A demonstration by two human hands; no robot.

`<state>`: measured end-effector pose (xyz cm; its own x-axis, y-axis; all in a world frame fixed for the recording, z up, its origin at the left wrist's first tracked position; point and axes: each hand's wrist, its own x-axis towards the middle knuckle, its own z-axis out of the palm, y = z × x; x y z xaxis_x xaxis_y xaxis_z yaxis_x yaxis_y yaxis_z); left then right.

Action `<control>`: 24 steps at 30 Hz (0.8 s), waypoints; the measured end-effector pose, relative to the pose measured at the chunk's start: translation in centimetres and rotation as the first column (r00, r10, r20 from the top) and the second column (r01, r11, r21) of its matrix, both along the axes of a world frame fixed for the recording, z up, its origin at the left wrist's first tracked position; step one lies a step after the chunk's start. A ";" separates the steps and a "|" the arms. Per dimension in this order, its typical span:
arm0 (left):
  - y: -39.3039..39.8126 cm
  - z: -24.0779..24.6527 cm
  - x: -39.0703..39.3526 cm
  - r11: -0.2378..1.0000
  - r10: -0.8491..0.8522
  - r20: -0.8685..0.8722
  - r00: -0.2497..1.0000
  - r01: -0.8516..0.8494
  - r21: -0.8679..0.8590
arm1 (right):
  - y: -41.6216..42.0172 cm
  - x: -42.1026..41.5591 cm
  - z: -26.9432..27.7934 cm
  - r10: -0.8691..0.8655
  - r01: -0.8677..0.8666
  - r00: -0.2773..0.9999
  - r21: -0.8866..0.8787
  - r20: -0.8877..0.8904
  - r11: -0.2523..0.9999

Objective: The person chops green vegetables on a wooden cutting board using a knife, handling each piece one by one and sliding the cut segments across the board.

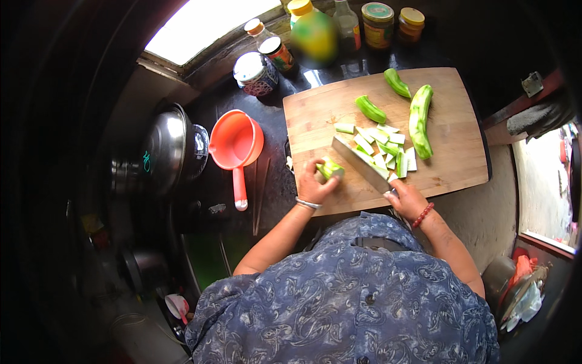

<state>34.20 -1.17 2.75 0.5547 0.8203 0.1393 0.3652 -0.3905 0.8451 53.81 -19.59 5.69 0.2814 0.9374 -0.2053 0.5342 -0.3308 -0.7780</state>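
Note:
My left hand (316, 184) grips a short chunk of peeled green gourd (332, 168) near the left edge of a wooden cutting board (313, 109). In my right hand (406, 199) is the handle of a kitchen knife (361, 164), its blade pointing up and left, between the held chunk and a pile of cut gourd pieces (379, 136). Beyond the pile lie two short gourd lengths, one (370, 109) nearer the middle and one (397, 83) by the far edge. A long peeled gourd (420, 122) rests to the right of the pile.
Left of the board stand a red plastic dipper (236, 141), a pair of chopsticks (260, 195) and a lidded metal pot (168, 148). A blue-patterned jar (256, 75), a glass bottle (347, 25) and several other containers line the counter's back, below a bright window.

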 end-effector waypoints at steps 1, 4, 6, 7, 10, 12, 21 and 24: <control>-1.1 0.5 0.4 0.998 -0.043 -0.062 0.997 0.045 0.037 | 0.2 0.5 0.1 -0.031 0.031 0.999 -0.018 -0.012 0.999; -2.5 -0.1 2.0 0.953 -0.178 -0.072 0.981 0.190 0.236 | 0.8 2.0 0.2 0.002 -0.002 0.998 -0.012 0.067 1.000; -3.3 -0.6 3.0 0.961 -0.144 -0.111 0.983 0.166 0.222 | 1.4 2.3 0.1 -0.016 0.015 0.994 0.004 0.104 1.000; -3.4 -0.7 3.4 0.962 -0.133 -0.129 0.983 0.160 0.223 | 1.7 2.3 0.3 -0.037 0.037 0.993 0.001 0.108 0.999; -3.6 -0.2 4.2 0.955 -0.125 -0.200 0.972 0.172 0.241 | 2.0 2.3 0.3 -0.052 0.054 0.989 -0.006 0.141 0.999; -3.8 1.1 4.0 0.919 -0.130 -0.225 0.966 0.203 0.339 | 1.9 2.1 0.4 -0.054 0.051 0.988 0.027 0.146 0.998; -2.6 0.3 2.3 0.825 -0.331 -0.154 0.931 0.365 0.432 | 1.2 -1.3 3.6 -0.060 0.054 0.996 0.088 0.068 0.995; -2.5 0.7 2.3 0.799 -0.332 -0.170 0.928 0.373 0.472 | 0.5 -2.0 4.3 -0.029 0.025 0.997 0.067 0.070 0.997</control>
